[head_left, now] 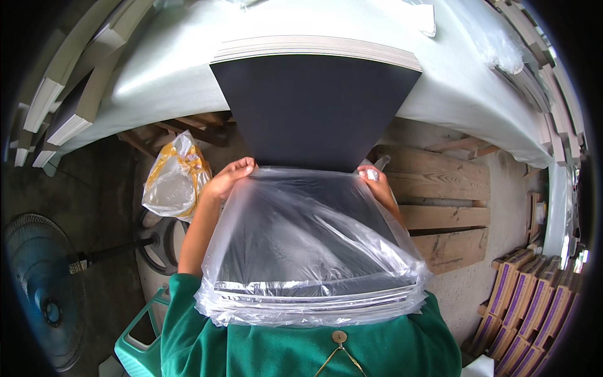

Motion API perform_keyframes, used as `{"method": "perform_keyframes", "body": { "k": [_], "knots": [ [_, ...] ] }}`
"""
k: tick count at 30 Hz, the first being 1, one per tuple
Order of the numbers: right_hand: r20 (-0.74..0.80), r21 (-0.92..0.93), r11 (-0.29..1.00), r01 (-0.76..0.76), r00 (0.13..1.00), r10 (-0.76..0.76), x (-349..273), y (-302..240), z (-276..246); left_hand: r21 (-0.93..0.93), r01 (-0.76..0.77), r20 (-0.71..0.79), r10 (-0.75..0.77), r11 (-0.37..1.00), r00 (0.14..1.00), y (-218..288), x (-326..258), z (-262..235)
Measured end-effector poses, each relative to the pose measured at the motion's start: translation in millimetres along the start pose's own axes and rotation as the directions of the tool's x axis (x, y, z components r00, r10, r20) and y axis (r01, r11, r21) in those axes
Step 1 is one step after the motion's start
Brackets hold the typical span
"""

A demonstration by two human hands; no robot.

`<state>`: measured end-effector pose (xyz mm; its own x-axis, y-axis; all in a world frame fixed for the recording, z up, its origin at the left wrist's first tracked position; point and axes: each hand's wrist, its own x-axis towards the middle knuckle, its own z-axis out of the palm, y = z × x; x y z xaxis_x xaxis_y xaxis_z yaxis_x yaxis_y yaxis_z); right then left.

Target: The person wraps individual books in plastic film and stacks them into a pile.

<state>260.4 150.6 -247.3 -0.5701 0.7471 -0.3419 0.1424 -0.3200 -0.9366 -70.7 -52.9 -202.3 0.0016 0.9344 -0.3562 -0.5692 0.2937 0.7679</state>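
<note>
Gripping the open mouth of a clear plastic bag (pixel 301 251), the person's left hand (pixel 229 178) sits left of centre in the frame, fingers curled tight over the bag's rim. The right hand (pixel 377 182), right of centre, is closed on the opposite side of the same rim, partly veiled by the plastic. A stack of dark sheets (pixel 314 113) runs down the middle of the picture: its far end rests on a table covered in pale cloth (pixel 157 75) at the top of the frame, where the layered light edges of the stack show, and its near end lies inside the bag, against the person's green top (pixel 251 352) at the lower edge. The bag covers roughly the lower half of the stack.

Left of the left forearm hangs a crumpled plastic bag with yellow print (pixel 173 179). A blue fan (pixel 44 289) stands at the lower left, and a green plastic stool (pixel 135 345) is beside the person. Wooden pallet boards (pixel 446 207) lie at the right, with purple boxes (pixel 527 301) stacked in the lower right corner.
</note>
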Motion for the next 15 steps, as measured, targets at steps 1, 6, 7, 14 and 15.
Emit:
{"method": "perform_keyframes", "body": {
  "k": [1, 6, 7, 14, 15],
  "knots": [
    [-0.008, -0.059, 0.997, 0.053, 0.999, -0.054, 8.2, 9.6, -0.5, -0.023, -0.001, -0.093, -0.002, 1.000, 0.996, -29.0, 12.8, -23.5],
    [-0.444, -0.082, 0.854, 0.513, 0.749, -0.492, 7.8, -75.8, -31.1, 0.346, 0.046, -0.530, 0.154, 0.937, 0.834, -52.4, 27.2, -65.1],
    [-0.486, -0.137, 0.821, 0.555, 0.684, -0.544, -14.1, -122.3, -33.4, 0.433, -0.074, -0.424, 0.276, 0.898, 0.862, -24.1, 17.4, -60.1],
    [0.468, 0.515, 0.771, 0.374, 0.632, -0.618, -93.3, -247.0, 102.2, 0.519, -0.810, 0.506, 0.665, 0.274, 0.549, 142.3, -23.5, 204.7],
    [0.538, 0.540, 0.802, 0.255, 0.629, -0.562, -97.7, -256.8, 114.8, 0.581, -0.791, 0.570, 0.596, 0.195, 0.566, 137.9, -25.8, 214.7]
  ]
}}
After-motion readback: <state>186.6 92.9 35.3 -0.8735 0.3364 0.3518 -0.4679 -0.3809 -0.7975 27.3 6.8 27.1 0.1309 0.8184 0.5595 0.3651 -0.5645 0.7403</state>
